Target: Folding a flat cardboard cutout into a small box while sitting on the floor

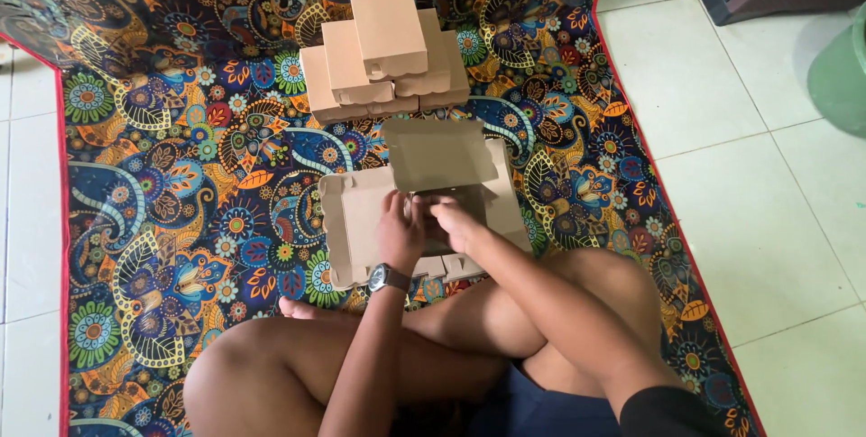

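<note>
Two bare hands meet over a half-folded cardboard box [424,198] lying on the patterned mat [180,220] just beyond the crossed legs. The left hand [400,231], a wristwatch [388,276] on it, presses its grip down on the box's left panel; the right hand [454,223] pinches an inner flap. Open mat lies left and right of the box. Farther off sits a stack of finished boxes [383,54]. White floor tiles [749,157] border the mat's red edge on the right.
</note>
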